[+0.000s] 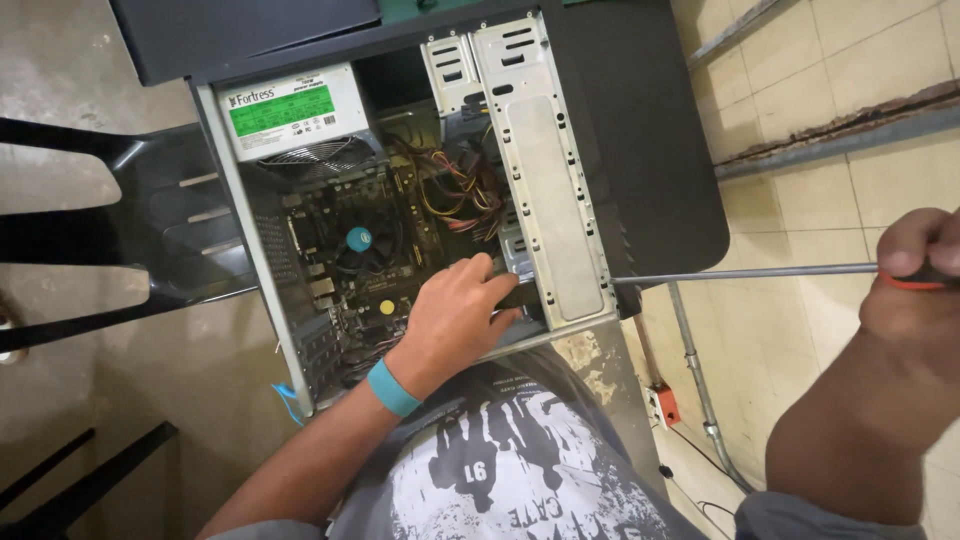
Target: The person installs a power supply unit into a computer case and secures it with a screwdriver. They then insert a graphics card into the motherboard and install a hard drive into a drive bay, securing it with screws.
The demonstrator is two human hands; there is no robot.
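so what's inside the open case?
Inside the computer case: power supply, fan, wire bundle, drive cage. The left hand covers whatever its fingers touch.

left fingertips (500,290): hidden behind the drive cage (545,170)
screwdriver (745,272) tip: perhaps behind the cage edge
right hand (915,290): cut by the frame edge

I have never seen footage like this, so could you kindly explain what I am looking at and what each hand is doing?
There is one picture, taken by a camera on the person's head, looking down at their own two hands. In front of them an open desktop computer case lies on its side on a dark plastic chair. Inside you can see the power supply, a round cooling fan and coloured cables. The left hand, with a teal wristband, reaches into the case. The right hand holds a long screwdriver whose tip points at the case's side.
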